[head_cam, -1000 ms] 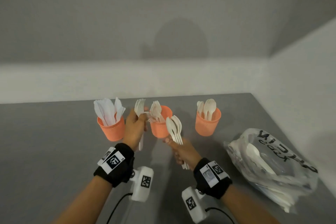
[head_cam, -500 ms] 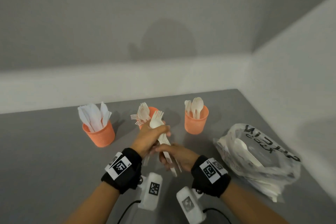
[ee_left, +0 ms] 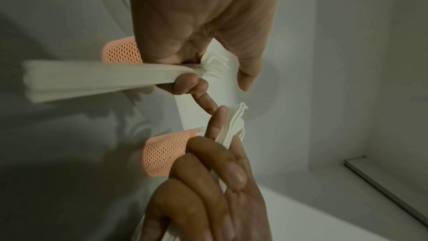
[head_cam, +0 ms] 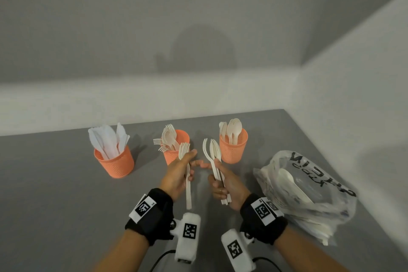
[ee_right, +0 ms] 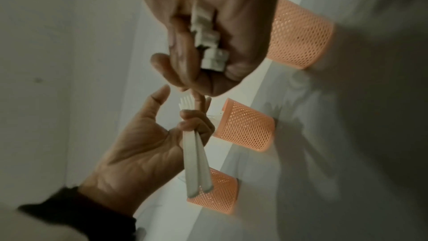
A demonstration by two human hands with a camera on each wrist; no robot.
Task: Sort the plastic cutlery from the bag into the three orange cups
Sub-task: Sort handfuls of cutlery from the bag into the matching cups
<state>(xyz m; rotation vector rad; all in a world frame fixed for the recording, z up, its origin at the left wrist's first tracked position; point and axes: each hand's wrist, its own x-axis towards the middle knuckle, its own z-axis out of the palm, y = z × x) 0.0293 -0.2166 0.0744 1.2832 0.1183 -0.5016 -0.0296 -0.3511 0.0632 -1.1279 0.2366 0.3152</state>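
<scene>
Three orange mesh cups stand in a row on the grey table: the left cup (head_cam: 114,162) holds knives, the middle cup (head_cam: 174,157) forks, the right cup (head_cam: 234,150) spoons. My left hand (head_cam: 187,168) grips a few white forks (head_cam: 188,190) in front of the middle cup, tines up. My right hand (head_cam: 218,176) grips a bundle of white spoons (head_cam: 213,150) upright, just left of the right cup. In the right wrist view the left hand (ee_right: 162,135) pinches two fork handles (ee_right: 197,162). One left finger stretches toward the right hand. The plastic bag (head_cam: 309,192) lies at the right with more cutlery inside.
A pale wall runs behind the cups, and a second wall (head_cam: 364,106) closes the table's right side just past the bag. Bare grey tabletop (head_cam: 55,194) spreads to the left and in front of the cups. Wrist camera cables hang under both forearms.
Half a second ago both hands were together on one bundle in front of the middle cup. They have parted: the left came away with the forks, the right keeps the spoons.
</scene>
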